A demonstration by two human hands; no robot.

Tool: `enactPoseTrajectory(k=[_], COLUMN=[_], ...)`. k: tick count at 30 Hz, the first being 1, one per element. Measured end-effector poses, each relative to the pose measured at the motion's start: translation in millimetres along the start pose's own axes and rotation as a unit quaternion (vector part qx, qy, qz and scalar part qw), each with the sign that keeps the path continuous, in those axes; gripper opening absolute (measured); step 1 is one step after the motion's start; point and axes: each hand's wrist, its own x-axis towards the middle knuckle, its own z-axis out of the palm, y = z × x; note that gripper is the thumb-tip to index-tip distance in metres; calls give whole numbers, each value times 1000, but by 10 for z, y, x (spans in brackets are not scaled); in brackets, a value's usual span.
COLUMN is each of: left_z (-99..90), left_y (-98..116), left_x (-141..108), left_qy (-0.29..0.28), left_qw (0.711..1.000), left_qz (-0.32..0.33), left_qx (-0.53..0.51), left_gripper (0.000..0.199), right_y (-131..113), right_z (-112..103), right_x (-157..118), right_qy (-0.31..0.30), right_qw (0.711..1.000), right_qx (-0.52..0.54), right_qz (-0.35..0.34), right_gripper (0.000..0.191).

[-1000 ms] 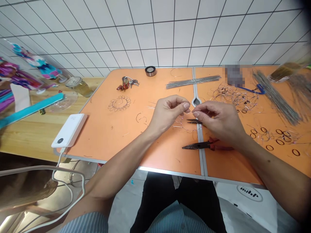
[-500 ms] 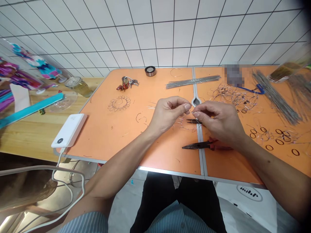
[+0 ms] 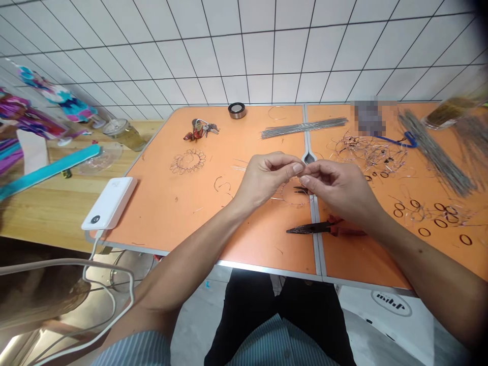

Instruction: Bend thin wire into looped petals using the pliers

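Observation:
My left hand (image 3: 269, 175) and my right hand (image 3: 339, 185) meet above the seam of the orange folding table (image 3: 213, 223), fingertips nearly touching. Each pinches thumb against forefinger on a thin wire, mostly hidden by the fingers. Below them shows a fine wire loop (image 3: 292, 203); whether it hangs from my fingers or lies on the table is unclear. Long-nose pliers (image 3: 305, 229) with red handles lie beneath my right hand, the handles partly covered. Dark jaws of a second tool (image 3: 301, 189) stick out from under its fingers. A wire ring of small loops (image 3: 173, 165) lies to the left.
Straight wire bundles (image 3: 303, 128) lie at the back, others (image 3: 438, 152) at right. Tangled wire pieces (image 3: 366, 152) and several dark rings (image 3: 440, 223) cover the right side. Keys (image 3: 200, 130) and a tape roll (image 3: 237, 111) sit behind; a white power bank (image 3: 109, 203) rests at left.
My right hand has shifted slightly left, and the fingertips of both hands have come closer together. The objects on the table have stayed put; the view has moved a little.

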Motion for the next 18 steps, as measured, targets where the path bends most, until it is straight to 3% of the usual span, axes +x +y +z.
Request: enactPoseTrajectory(k=[6, 9, 13, 18], left_z=[-7, -19, -55, -50], left_y=[11, 30, 44, -12], left_x=[-8, -6, 6, 33], left_qy=[-24, -19, 2, -34], left_qw=[999, 1000, 997, 993], left_qz=[9, -9, -80, -103], left_qx=[28, 22, 4, -43], left_gripper=[40, 48, 53, 46], right_y=[-49, -69, -53, -37], right_z=[-16, -19, -30, -17], right_x=[55, 72, 86, 86], right_qy=[-67, -44, 17, 43], right_qw=[995, 992, 984, 980], right_qx=[55, 90, 125, 143], right_qz=[48, 73, 129, 132], right_gripper=[15, 17, 19, 23])
